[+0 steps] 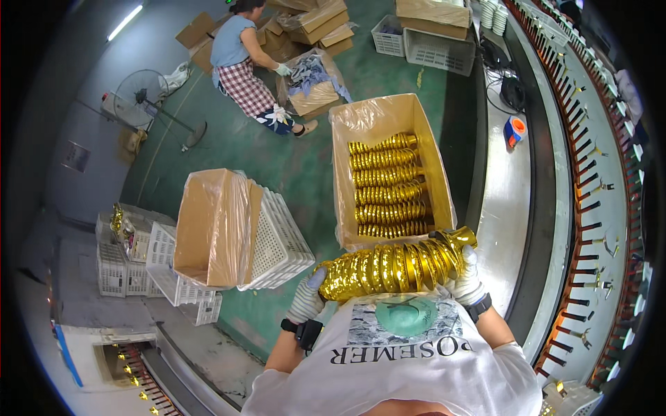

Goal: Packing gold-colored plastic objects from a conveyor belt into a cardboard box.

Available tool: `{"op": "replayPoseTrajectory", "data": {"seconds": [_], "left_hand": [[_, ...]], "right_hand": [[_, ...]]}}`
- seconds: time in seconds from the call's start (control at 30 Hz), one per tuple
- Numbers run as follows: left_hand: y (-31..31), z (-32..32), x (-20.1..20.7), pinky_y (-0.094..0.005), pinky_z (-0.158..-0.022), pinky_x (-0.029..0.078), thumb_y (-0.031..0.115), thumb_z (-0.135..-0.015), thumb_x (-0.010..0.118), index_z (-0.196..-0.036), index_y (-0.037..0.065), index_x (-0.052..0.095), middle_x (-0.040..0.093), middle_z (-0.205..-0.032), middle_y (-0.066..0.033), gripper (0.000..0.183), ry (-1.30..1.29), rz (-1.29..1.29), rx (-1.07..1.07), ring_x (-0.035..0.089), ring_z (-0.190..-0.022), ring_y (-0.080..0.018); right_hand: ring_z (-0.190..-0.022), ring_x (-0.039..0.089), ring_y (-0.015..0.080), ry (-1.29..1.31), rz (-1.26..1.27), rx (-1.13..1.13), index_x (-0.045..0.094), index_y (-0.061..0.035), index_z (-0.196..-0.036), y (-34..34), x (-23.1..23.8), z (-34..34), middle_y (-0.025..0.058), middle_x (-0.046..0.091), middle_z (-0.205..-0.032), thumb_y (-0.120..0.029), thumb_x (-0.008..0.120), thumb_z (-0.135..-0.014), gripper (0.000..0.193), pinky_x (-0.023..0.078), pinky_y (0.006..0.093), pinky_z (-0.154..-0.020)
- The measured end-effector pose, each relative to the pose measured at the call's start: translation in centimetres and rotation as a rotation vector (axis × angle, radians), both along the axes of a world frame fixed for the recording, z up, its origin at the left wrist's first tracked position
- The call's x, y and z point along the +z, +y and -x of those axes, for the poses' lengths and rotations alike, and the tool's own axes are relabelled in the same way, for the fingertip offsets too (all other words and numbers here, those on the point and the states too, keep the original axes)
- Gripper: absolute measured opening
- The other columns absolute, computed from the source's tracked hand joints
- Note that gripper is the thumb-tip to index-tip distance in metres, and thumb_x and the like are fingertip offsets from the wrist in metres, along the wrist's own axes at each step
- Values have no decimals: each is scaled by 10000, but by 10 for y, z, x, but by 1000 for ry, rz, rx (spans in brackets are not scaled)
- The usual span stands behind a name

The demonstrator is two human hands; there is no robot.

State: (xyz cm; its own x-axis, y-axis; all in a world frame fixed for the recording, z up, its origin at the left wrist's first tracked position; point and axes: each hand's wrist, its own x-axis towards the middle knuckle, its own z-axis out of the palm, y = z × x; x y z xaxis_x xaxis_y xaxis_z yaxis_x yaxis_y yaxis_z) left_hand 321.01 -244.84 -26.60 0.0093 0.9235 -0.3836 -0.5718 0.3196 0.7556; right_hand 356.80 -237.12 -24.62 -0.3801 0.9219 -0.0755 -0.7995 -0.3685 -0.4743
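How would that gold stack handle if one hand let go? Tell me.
The gold stack would probably sag or separate, since it looks like many nested pieces, with the left hand and right hand at opposite ends. Its glossy surface suggests it may be slippery. Its rounded outline might let it roll.

The gold stack (388, 270) partly hides the left grip (308, 295) and right grip (469, 281).

White printed T-shirt (395, 381), black wrist devices (309, 335), pale, seemingly knitted gloves (305, 299)
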Motion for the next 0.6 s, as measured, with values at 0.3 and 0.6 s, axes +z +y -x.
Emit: {"op": "replayPoseTrajectory", "data": {"seconds": [0.3, 0.6], "left_hand": [[2, -9, 5, -352, -986, 507, 335, -954, 648, -1280, -19, 550, 634, -1226, -108, 491, 4, -28, -7, 626, -1116, -199], [6, -21, 24, -373, -1019, 492, 352, -932, 672, -1278, -10, 554, 631, -1238, -121, 515, -47, -23, -20, 622, -1133, -220]], "right_hand": [[-1163, 596, 273, -7, 15, -27, 482, -54, -1349, 1, -12, -3, 119, 597, -1272, -566, 793, -745, 851, 492, 439, -1022], [-1156, 606, 266, -61, -33, -62, 514, -40, -1334, 0, 2, -1, 129, 615, -1264, -577, 731, -802, 787, 502, 424, -1015]]}}
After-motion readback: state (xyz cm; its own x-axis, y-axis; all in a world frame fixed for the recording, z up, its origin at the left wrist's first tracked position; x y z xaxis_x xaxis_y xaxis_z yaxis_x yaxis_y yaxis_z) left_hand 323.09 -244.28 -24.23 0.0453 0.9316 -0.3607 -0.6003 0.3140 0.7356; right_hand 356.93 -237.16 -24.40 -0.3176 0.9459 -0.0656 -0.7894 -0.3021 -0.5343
